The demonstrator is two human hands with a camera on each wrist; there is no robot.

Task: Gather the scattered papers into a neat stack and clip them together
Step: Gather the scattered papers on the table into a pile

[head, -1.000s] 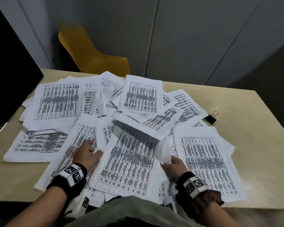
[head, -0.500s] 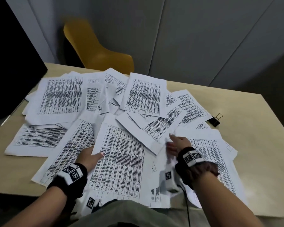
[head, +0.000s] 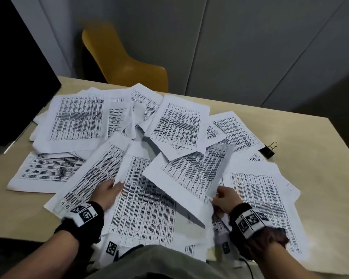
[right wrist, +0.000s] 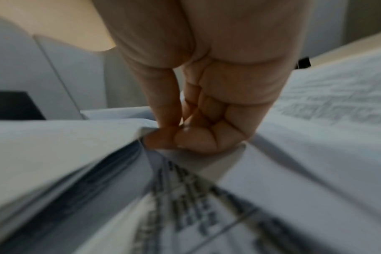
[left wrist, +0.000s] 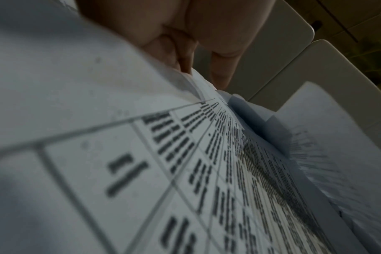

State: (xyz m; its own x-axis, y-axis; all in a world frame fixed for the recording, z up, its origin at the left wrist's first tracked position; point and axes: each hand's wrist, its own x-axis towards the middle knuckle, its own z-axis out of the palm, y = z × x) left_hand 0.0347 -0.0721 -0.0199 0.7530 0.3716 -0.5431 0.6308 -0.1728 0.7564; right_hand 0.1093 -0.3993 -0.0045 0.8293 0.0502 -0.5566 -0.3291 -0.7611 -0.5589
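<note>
Many printed white sheets [head: 77, 117] lie fanned over the tan table [head: 320, 178]. My left hand [head: 109, 191] holds the left edge of the big centre sheet [head: 145, 210], thumb on top; in the left wrist view its fingers [left wrist: 180, 51] curl at the paper edges. My right hand [head: 222, 196] pinches the near corner of a sheet [head: 189, 174], which is raised off the pile and tilts up to the right. The right wrist view shows thumb and fingertips [right wrist: 174, 135] closed on that corner. A black binder clip [head: 268, 151] lies on the table beyond the papers at the right.
A yellow chair [head: 125, 63] stands behind the table's far edge. A black monitor [head: 14, 77] fills the far left. Bare tabletop shows at the right and along the near left edge. Some sheets overhang the near edge toward my lap.
My right hand has pulled back toward me, lifting a sheet from the middle of the pile by its corner. My left hand stays at the centre sheet's left edge.
</note>
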